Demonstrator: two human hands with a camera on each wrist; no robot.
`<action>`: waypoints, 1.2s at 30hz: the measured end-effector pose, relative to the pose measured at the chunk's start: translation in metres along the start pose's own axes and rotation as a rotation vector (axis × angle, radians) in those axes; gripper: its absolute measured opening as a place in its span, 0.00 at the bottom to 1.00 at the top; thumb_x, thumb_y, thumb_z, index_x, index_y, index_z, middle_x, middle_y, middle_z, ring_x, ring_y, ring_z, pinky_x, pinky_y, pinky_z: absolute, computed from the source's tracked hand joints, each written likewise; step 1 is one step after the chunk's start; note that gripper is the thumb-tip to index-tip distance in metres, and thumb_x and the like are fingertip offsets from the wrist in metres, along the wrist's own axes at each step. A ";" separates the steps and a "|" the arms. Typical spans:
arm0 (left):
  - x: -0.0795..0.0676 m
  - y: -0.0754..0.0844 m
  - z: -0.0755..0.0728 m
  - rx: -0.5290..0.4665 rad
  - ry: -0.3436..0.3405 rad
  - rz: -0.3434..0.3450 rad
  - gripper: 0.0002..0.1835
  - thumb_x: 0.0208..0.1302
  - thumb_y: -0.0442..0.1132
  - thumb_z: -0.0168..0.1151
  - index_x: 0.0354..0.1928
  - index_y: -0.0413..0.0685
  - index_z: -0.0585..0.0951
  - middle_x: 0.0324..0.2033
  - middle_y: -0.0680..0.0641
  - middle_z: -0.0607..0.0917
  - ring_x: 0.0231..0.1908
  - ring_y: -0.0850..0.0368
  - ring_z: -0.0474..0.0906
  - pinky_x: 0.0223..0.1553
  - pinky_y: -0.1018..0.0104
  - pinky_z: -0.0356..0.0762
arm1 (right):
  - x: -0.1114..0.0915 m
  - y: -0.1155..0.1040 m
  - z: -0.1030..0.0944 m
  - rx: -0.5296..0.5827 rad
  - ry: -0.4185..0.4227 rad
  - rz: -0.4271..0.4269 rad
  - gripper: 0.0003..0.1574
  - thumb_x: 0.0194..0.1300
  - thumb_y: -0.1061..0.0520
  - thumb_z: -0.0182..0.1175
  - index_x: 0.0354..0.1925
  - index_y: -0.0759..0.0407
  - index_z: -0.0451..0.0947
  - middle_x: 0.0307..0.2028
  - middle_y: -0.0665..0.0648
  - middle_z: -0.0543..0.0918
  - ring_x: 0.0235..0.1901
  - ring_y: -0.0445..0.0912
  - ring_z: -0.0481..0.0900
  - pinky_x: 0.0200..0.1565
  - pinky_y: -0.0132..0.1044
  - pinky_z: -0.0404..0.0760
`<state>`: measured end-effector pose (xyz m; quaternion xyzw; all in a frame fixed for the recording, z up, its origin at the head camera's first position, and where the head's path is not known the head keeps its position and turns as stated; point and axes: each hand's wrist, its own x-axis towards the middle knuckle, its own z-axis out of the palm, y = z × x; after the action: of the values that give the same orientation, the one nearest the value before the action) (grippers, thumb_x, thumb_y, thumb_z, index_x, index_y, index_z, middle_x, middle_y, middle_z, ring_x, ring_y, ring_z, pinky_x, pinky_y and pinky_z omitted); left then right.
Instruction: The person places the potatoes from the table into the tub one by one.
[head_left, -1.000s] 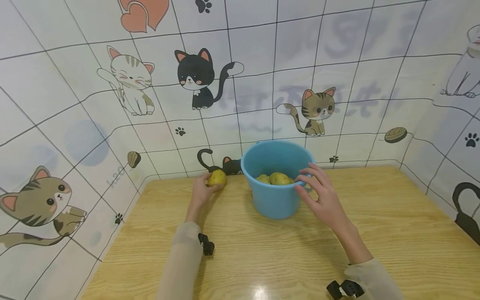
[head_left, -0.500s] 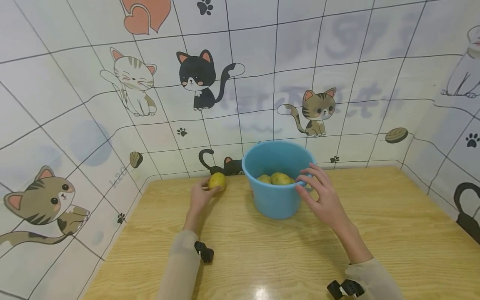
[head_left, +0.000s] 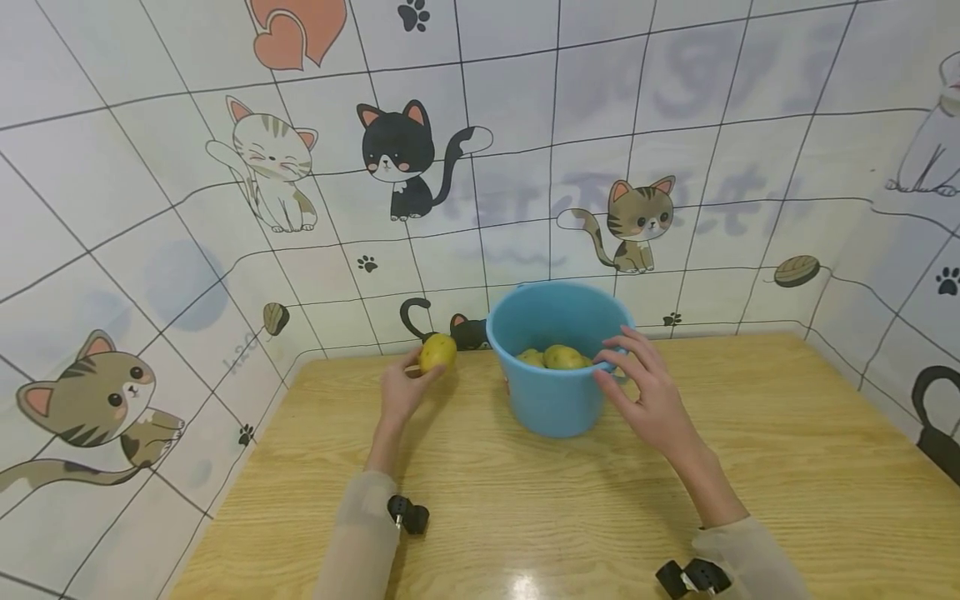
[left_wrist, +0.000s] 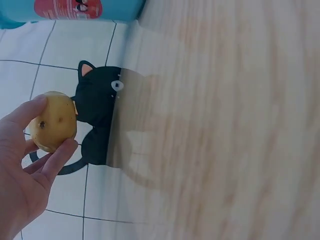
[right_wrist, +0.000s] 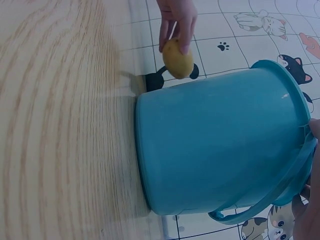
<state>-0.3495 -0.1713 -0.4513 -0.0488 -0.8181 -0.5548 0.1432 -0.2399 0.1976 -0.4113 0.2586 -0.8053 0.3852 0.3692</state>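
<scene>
Between the thumb and fingers of my left hand [head_left: 402, 390] is a yellow potato [head_left: 438, 353], held at the back of the table, left of a blue bucket [head_left: 555, 404]. The right wrist view shows this potato [right_wrist: 178, 59] raised above the tabletop. Several potatoes [head_left: 564, 357] lie inside the bucket, partly hidden by its wall. My right hand [head_left: 651, 404] grips the bucket's right rim, thumb at the front and fingers over the edge. The bucket stands upright, its blue handle [right_wrist: 260, 202] hanging down the side.
The wood-grain table [head_left: 480, 500] meets a tiled-pattern wall [head_left: 510, 167] printed with cartoon cats right behind the bucket. A black strap-like object [head_left: 937, 433] shows at the right edge.
My left hand has lifted the potato slightly up from the table near the wall. The right hand stays at the bucket's rim; the whole view has shifted a little.
</scene>
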 end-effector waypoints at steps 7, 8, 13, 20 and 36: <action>-0.007 0.011 0.004 -0.040 0.053 0.021 0.36 0.56 0.41 0.78 0.65 0.38 0.77 0.56 0.35 0.82 0.47 0.39 0.85 0.42 0.57 0.86 | 0.000 0.001 0.000 0.001 -0.003 0.008 0.08 0.67 0.61 0.65 0.45 0.55 0.82 0.56 0.63 0.78 0.71 0.66 0.59 0.67 0.71 0.56; -0.008 0.013 0.004 -0.044 0.059 0.035 0.35 0.56 0.41 0.78 0.65 0.37 0.77 0.56 0.35 0.82 0.47 0.39 0.85 0.43 0.57 0.86 | 0.000 0.001 0.000 0.001 -0.003 0.009 0.08 0.67 0.61 0.65 0.45 0.54 0.82 0.56 0.63 0.78 0.71 0.66 0.59 0.67 0.71 0.56; -0.012 0.025 0.006 -0.069 0.089 0.109 0.35 0.56 0.40 0.78 0.65 0.38 0.77 0.57 0.35 0.82 0.47 0.39 0.85 0.45 0.60 0.85 | -0.001 0.002 0.000 0.000 -0.005 0.013 0.08 0.67 0.61 0.65 0.45 0.54 0.82 0.56 0.63 0.78 0.71 0.66 0.58 0.67 0.71 0.55; -0.019 0.047 0.008 -0.137 0.131 0.161 0.35 0.55 0.43 0.79 0.64 0.41 0.79 0.51 0.39 0.83 0.47 0.42 0.85 0.46 0.61 0.85 | -0.001 0.003 0.001 0.000 -0.001 0.004 0.07 0.68 0.60 0.65 0.45 0.54 0.82 0.55 0.63 0.78 0.71 0.67 0.59 0.67 0.71 0.55; -0.050 0.137 0.008 -0.276 0.171 0.330 0.30 0.55 0.29 0.76 0.61 0.30 0.77 0.53 0.34 0.82 0.46 0.36 0.84 0.46 0.58 0.85 | 0.000 0.003 0.001 0.001 0.005 -0.011 0.06 0.69 0.58 0.64 0.45 0.55 0.82 0.55 0.64 0.78 0.71 0.67 0.59 0.68 0.70 0.55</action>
<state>-0.2702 -0.1081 -0.3464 -0.1540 -0.7001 -0.6327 0.2929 -0.2422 0.1981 -0.4128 0.2623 -0.8027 0.3843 0.3730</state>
